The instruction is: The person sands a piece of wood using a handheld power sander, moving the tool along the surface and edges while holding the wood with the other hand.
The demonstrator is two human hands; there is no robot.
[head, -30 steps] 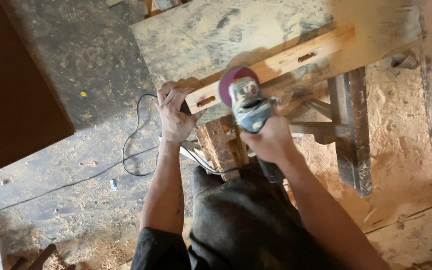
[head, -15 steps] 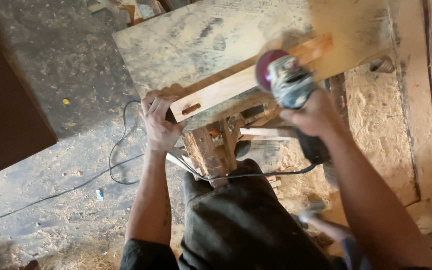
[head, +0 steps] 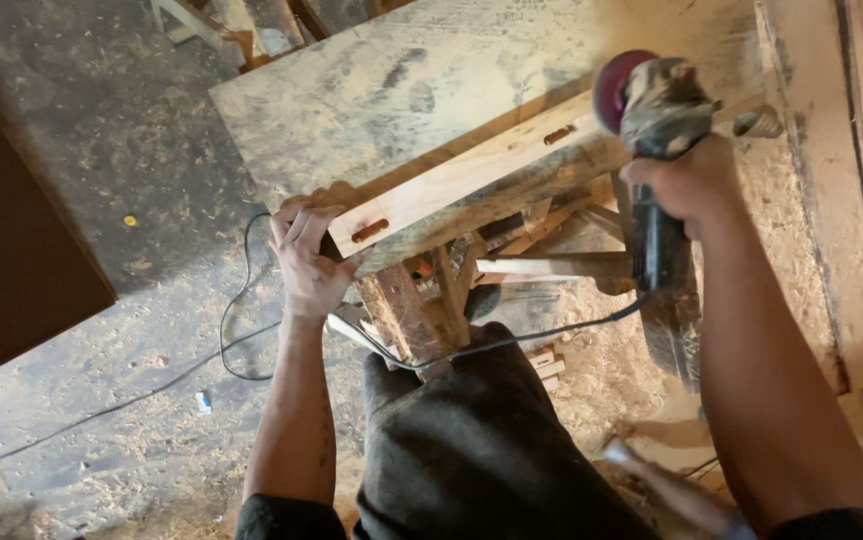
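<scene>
The right hand point(head: 687, 185) is wrapped tight around the body of an angle grinder point(head: 657, 110), its reddish sanding disc point(head: 612, 88) set against the far end of a pale wooden rail point(head: 472, 180) with two slots cut in it. That rail lies along the near edge of the worn workbench top point(head: 432, 70). The left hand point(head: 310, 262) grips the rail's near end, fingers curled over it. No clamp shows, so the rail could probably kick or slide if the disc bites. The power cord point(head: 492, 345) hangs below the rail (across the person's knee) and might snag.
</scene>
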